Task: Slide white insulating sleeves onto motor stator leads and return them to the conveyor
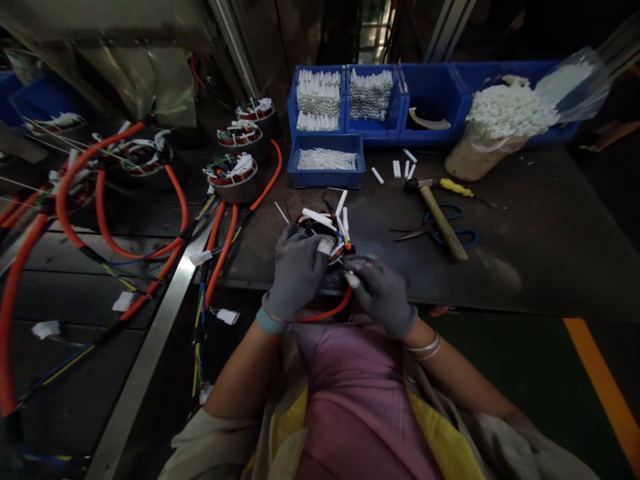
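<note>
A motor stator (336, 253) sits on the bench right in front of me, with white sleeves (320, 218) and coloured wires sticking up from its top. My left hand (300, 273), in a grey glove, is curled over the stator's near left side; white wrapping shows at its thumb. At the stator's right edge, my gloved right hand (383, 293) has its fingers pinched together beside the wires. Something white shows at its fingertips, wrapping or a sleeve, I cannot tell which. An orange cable (327, 312) runs from the stator toward my lap.
Blue bins (320, 133) with white tubes line the back, with a small blue tray (325, 179) of thin sticks before them. A hammer (443, 223), scissors (465, 237) and yellow-handled tool (456, 188) lie right. More stators (233, 180) with orange cables (217, 260) stand left.
</note>
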The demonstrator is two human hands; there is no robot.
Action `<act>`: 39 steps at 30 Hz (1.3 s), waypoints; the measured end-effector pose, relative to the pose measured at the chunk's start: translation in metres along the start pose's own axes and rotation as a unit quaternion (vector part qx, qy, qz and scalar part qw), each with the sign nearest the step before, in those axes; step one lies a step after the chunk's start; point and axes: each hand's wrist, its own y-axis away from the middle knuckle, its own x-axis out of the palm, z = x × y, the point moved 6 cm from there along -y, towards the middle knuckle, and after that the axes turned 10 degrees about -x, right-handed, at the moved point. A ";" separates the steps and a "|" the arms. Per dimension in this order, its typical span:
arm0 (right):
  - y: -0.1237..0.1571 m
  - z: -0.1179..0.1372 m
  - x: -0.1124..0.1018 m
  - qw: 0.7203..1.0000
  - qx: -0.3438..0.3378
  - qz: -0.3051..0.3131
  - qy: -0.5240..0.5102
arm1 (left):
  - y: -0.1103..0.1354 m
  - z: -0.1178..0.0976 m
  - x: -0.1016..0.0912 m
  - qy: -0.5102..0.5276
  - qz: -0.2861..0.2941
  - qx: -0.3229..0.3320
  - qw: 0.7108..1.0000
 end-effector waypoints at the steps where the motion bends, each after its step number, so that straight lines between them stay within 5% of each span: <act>1: -0.003 -0.002 0.005 1.000 0.006 0.016 0.007 | 0.000 0.000 0.000 0.010 -0.001 -0.012 1.000; 7: -0.022 -0.012 0.001 0.998 0.046 -0.035 0.034 | 0.001 0.001 -0.009 0.063 -0.110 -0.040 0.991; 12: -0.027 -0.010 -0.001 0.996 0.044 -0.023 0.068 | 0.003 -0.010 -0.010 0.034 -0.091 0.063 0.993; 17: -0.027 -0.008 0.003 0.997 0.044 -0.012 0.069 | 0.005 -0.011 -0.010 0.021 -0.086 0.070 0.994; 24: -0.040 -0.015 0.013 0.985 0.056 0.133 0.099 | 0.004 -0.004 -0.009 0.056 -0.012 0.043 0.997; 29: -0.047 -0.013 0.015 0.969 -0.001 0.224 0.099 | 0.000 0.002 -0.011 0.095 0.022 0.036 0.995; 36: -0.047 -0.031 0.000 0.997 0.044 0.058 0.013 | 0.000 0.000 -0.003 -0.037 -0.093 0.095 0.990; 39: -0.051 -0.033 0.004 0.996 0.025 0.086 -0.027 | 0.010 0.001 -0.002 -0.057 -0.124 0.160 0.978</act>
